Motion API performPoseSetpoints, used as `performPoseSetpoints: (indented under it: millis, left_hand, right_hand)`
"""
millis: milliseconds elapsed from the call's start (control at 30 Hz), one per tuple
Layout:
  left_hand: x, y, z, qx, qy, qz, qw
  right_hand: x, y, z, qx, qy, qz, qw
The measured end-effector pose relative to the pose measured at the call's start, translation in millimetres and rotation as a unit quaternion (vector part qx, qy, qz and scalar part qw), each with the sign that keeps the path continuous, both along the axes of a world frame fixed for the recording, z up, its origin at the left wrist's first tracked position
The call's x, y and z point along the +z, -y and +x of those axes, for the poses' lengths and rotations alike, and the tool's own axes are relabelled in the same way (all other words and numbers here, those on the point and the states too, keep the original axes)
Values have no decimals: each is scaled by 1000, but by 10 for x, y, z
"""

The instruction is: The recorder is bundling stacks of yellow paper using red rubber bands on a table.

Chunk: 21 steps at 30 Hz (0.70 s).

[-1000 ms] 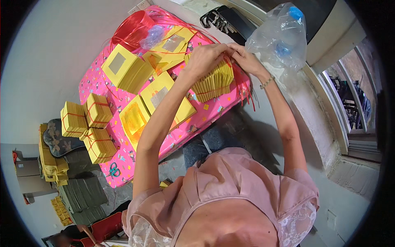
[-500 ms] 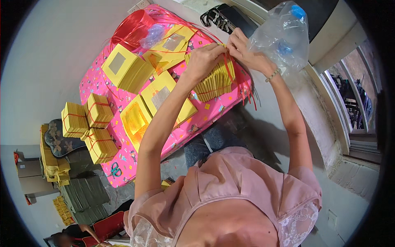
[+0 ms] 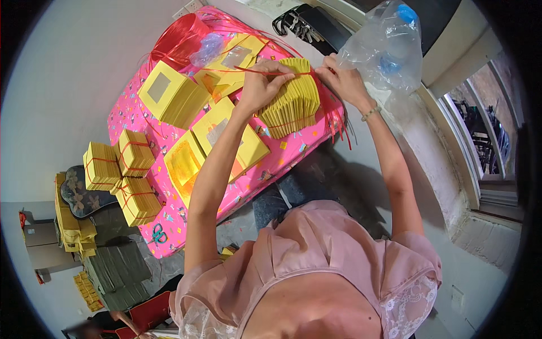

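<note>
A bundle of folded yellow paper (image 3: 293, 101) sits at the right end of the pink table, its layers fanned along the top. A red plastic ribbon (image 3: 304, 73) runs across its upper part, and another red band circles its lower part. My left hand (image 3: 261, 86) is closed on the ribbon at the bundle's left side, thumb along the paper. To the right of the bundle, my right hand (image 3: 344, 85) pinches the ribbon's other side, fingertips partly hidden. Loose red strands hang over the table edge below it.
A tall yellow paper stack (image 3: 172, 93), flat yellow sheets (image 3: 226, 135) and a red ribbon coil (image 3: 180, 37) lie left of my hands. Three tied bundles (image 3: 135, 198) and green-handled scissors (image 3: 159, 234) are farther left. A clear plastic bag (image 3: 378, 51) is beside my right hand.
My hands have moved apart from above the bundle, the left one to the left and down, the right one slightly down and right. The ribbon now stretches across the bundle's upper part.
</note>
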<state>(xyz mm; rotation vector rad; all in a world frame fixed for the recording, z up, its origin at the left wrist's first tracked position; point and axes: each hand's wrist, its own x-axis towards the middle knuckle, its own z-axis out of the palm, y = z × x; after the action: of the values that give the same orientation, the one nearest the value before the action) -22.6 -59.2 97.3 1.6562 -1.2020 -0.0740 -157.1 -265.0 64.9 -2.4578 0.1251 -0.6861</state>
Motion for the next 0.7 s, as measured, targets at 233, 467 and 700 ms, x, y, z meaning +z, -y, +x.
performPoseSetpoints:
  millis: [233,467,700]
  left_hand:
    - [75,157,-24,-104,-108,20,988]
    - [31,105,7,-197,-222,-21,955]
    - [50,168,9,-164,-261,-1,951]
  right_hand:
    - [-33,-124,-5,-46,-8,-9,999]
    - [-42,-173,-7,-68,-22,-13,997]
    - [81,-260,-108,-94,60,-87,990]
